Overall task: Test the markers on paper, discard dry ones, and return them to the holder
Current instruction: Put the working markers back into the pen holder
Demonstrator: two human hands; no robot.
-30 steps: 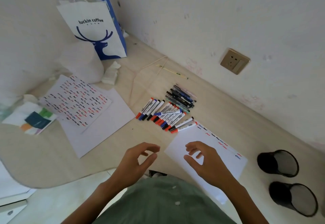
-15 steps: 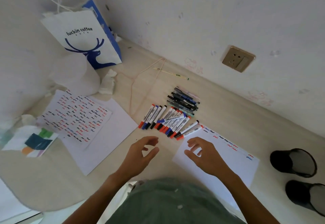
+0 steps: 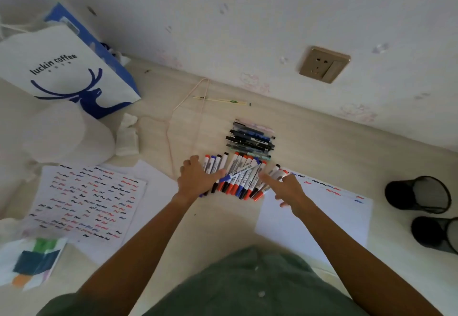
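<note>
A row of several whiteboard markers (image 3: 241, 175) with red, blue and black caps lies side by side on the desk. My left hand (image 3: 197, 178) rests flat on the row's left end, fingers spread. At the right end my right hand (image 3: 285, 186) touches the markers with straight fingers. One blue-capped marker lies slanted across the row. Behind them sits a bundle of dark pens (image 3: 250, 139). A white sheet (image 3: 322, 214) with a few test squiggles lies under my right hand. Two black mesh holders (image 3: 418, 195) (image 3: 436, 234) lie on their sides at the right.
A sheet covered with squiggles (image 3: 86, 199) lies on the left over blank paper. A Luckin Coffee bag (image 3: 67, 68) leans in the back left corner, a white plastic bag (image 3: 64, 134) and crumpled tissue (image 3: 127, 134) in front. A wall socket (image 3: 324, 64) is on the wall.
Both hands moved forward from above the near desk edge onto the marker row. The camera has also come closer.
</note>
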